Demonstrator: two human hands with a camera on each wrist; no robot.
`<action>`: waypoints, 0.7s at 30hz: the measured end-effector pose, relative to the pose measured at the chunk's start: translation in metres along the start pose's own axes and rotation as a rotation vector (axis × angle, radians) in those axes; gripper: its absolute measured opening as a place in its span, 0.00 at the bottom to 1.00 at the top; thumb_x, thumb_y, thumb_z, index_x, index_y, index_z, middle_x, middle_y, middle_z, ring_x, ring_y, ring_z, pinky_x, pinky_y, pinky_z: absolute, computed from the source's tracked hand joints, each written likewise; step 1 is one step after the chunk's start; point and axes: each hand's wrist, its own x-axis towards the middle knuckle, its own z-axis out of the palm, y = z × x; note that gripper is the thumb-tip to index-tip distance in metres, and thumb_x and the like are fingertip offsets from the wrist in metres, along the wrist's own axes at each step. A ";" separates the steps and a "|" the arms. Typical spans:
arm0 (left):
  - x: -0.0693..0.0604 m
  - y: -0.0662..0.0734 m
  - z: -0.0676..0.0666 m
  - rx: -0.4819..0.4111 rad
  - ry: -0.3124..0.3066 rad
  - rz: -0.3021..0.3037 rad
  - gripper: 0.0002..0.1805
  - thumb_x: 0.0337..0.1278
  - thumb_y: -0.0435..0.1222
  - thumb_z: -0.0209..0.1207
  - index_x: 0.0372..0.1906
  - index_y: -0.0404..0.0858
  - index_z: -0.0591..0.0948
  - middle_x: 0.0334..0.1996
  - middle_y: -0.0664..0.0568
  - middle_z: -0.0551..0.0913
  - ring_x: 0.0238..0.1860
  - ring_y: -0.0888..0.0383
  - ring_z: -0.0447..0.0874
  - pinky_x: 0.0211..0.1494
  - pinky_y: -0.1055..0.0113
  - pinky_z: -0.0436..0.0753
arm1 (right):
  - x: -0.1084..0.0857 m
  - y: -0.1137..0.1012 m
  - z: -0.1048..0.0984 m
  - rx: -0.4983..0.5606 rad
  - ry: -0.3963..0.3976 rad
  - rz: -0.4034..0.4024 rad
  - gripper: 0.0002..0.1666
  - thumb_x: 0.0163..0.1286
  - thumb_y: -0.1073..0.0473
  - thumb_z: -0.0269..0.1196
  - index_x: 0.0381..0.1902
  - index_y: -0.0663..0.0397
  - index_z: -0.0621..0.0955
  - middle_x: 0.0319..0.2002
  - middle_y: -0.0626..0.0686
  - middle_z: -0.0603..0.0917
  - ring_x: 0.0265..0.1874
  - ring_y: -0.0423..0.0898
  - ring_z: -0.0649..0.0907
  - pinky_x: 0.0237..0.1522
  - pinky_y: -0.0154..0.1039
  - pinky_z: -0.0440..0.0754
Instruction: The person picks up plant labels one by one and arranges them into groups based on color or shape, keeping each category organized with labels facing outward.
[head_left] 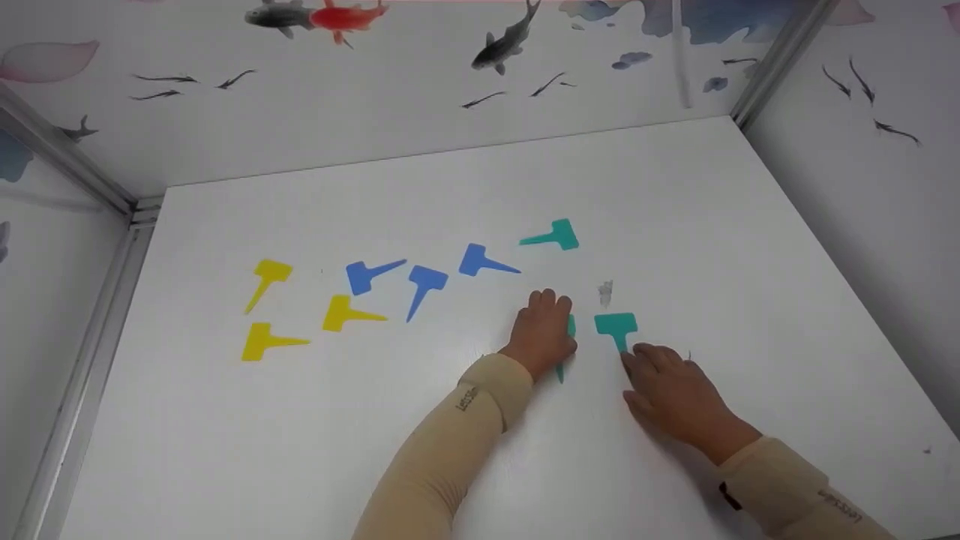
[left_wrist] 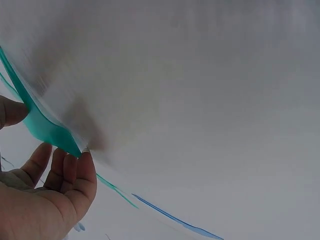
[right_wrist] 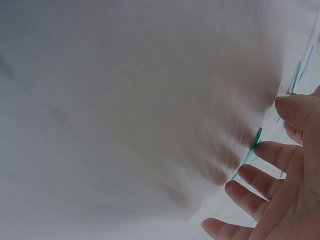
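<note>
Right of centre on the white surface [head_left: 675,187], the left hand [head_left: 541,334] grips a flat, T-shaped green tag [head_left: 571,326] between thumb and fingertips, as the left wrist view shows. In the head view, most of the tag's head is hidden behind the hand, and its stem points toward the near side. Just beside it, to the right, lies a second green tag [head_left: 616,323], its head beyond the right hand [head_left: 679,397] and its stem running to the fingertips. The right hand grasps nothing; its fingers are extended and spread, one fingertip touching this second tag. A third green tag [head_left: 564,235] lies beyond the left hand, apart from both hands. To the left of the hands lie three blue tags [head_left: 474,260] and, farther left, three yellow tags [head_left: 259,342]. A grey mark [head_left: 606,292] shows just beyond the second green tag.
</note>
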 end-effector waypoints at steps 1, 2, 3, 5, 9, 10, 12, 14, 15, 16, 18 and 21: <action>0.000 0.001 0.000 0.003 0.004 0.001 0.22 0.55 0.40 0.62 0.55 0.40 0.75 0.44 0.51 0.72 0.46 0.57 0.65 0.47 0.66 0.77 | 0.000 0.000 0.000 -0.002 -0.001 0.000 0.32 0.65 0.51 0.64 0.63 0.63 0.73 0.60 0.63 0.73 0.61 0.60 0.71 0.53 0.62 0.75; 0.001 0.001 0.001 0.005 0.005 0.003 0.21 0.55 0.40 0.62 0.54 0.40 0.75 0.44 0.51 0.72 0.45 0.57 0.66 0.47 0.66 0.77 | 0.000 0.000 -0.001 -0.005 -0.002 0.000 0.32 0.65 0.51 0.64 0.63 0.63 0.73 0.60 0.63 0.73 0.61 0.60 0.71 0.53 0.62 0.75; 0.001 0.002 0.001 0.009 0.006 0.005 0.21 0.55 0.40 0.62 0.54 0.41 0.75 0.44 0.51 0.73 0.45 0.57 0.66 0.46 0.66 0.77 | 0.000 0.000 -0.001 -0.010 -0.001 -0.002 0.32 0.65 0.51 0.64 0.63 0.62 0.73 0.60 0.63 0.73 0.61 0.60 0.71 0.52 0.61 0.76; 0.002 0.002 0.003 0.015 0.008 0.007 0.20 0.55 0.40 0.62 0.53 0.41 0.76 0.44 0.52 0.73 0.45 0.57 0.65 0.45 0.66 0.77 | 0.000 0.000 -0.001 -0.018 0.001 -0.007 0.32 0.65 0.51 0.64 0.62 0.63 0.73 0.60 0.63 0.74 0.60 0.60 0.72 0.52 0.61 0.76; 0.003 0.004 0.005 0.026 0.008 -0.005 0.20 0.55 0.40 0.62 0.54 0.41 0.76 0.45 0.52 0.73 0.46 0.57 0.66 0.47 0.65 0.77 | 0.001 0.000 -0.001 -0.021 0.006 -0.014 0.32 0.65 0.52 0.64 0.62 0.63 0.73 0.59 0.63 0.74 0.60 0.60 0.72 0.51 0.61 0.77; 0.003 0.005 0.006 0.027 0.005 -0.011 0.21 0.56 0.40 0.62 0.54 0.41 0.76 0.45 0.52 0.73 0.46 0.57 0.66 0.48 0.65 0.77 | 0.001 0.000 -0.001 -0.021 0.005 -0.014 0.31 0.65 0.51 0.64 0.62 0.63 0.73 0.59 0.63 0.74 0.59 0.60 0.72 0.51 0.61 0.77; 0.004 0.007 0.006 0.027 -0.001 -0.019 0.21 0.57 0.41 0.62 0.55 0.41 0.76 0.46 0.51 0.73 0.48 0.57 0.67 0.51 0.65 0.77 | 0.001 0.000 -0.001 -0.025 0.004 -0.016 0.31 0.65 0.51 0.64 0.62 0.63 0.73 0.59 0.63 0.74 0.59 0.60 0.73 0.51 0.62 0.76; 0.005 0.009 0.006 0.029 -0.011 -0.023 0.21 0.58 0.41 0.61 0.56 0.41 0.75 0.47 0.51 0.74 0.48 0.57 0.67 0.52 0.65 0.77 | 0.001 0.000 -0.001 -0.034 0.007 -0.023 0.31 0.65 0.51 0.64 0.61 0.63 0.74 0.59 0.63 0.74 0.59 0.60 0.73 0.51 0.62 0.77; 0.006 0.010 0.006 0.026 -0.012 -0.024 0.20 0.59 0.41 0.61 0.56 0.41 0.75 0.47 0.51 0.74 0.49 0.57 0.67 0.53 0.65 0.76 | 0.001 0.000 -0.001 -0.039 0.010 -0.027 0.31 0.65 0.51 0.64 0.61 0.63 0.74 0.58 0.63 0.75 0.58 0.60 0.73 0.50 0.62 0.77; 0.007 0.010 0.006 0.024 -0.013 -0.024 0.20 0.59 0.41 0.61 0.56 0.41 0.76 0.47 0.51 0.74 0.48 0.57 0.67 0.53 0.65 0.76 | 0.001 0.000 -0.001 -0.043 0.013 -0.031 0.31 0.65 0.51 0.64 0.61 0.63 0.74 0.58 0.63 0.75 0.58 0.60 0.73 0.50 0.62 0.77; 0.007 0.012 0.006 0.026 -0.014 -0.022 0.20 0.60 0.42 0.60 0.56 0.41 0.76 0.48 0.51 0.74 0.48 0.58 0.68 0.53 0.66 0.76 | 0.001 0.001 -0.001 -0.052 0.020 -0.041 0.31 0.65 0.51 0.64 0.61 0.63 0.74 0.58 0.63 0.75 0.58 0.60 0.74 0.50 0.61 0.78; 0.008 0.013 0.007 0.046 -0.007 -0.016 0.19 0.60 0.42 0.60 0.54 0.41 0.76 0.47 0.52 0.74 0.47 0.58 0.68 0.51 0.67 0.77 | 0.001 0.001 0.000 -0.065 0.028 -0.050 0.31 0.65 0.52 0.64 0.61 0.64 0.74 0.58 0.63 0.75 0.58 0.60 0.74 0.49 0.61 0.78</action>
